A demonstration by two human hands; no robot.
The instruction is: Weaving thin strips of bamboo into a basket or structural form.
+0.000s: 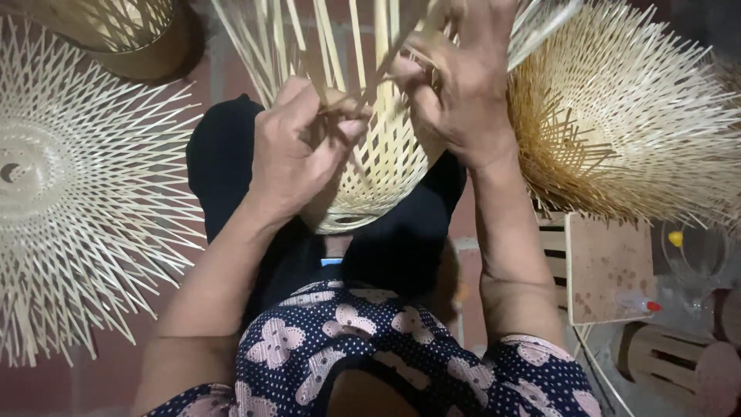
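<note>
A half-woven pale bamboo basket (386,166) rests upside down on my lap, its loose strips (309,38) fanning upward. My left hand (297,147) presses against the basket's left side and pinches a few thin strips between thumb and fingers. My right hand (455,85) is at the upper right of the weave, fingers curled around other strips and bending them across. Both hands touch the same basket, a short gap apart.
A flat unfinished bamboo weave (69,193) with splayed ends lies on the floor at left. Stacked woven pieces (625,123) sit at right. A wooden board (606,266), a small bottle (637,303) and a wooden stool (679,363) are lower right. Another basket (116,31) is top left.
</note>
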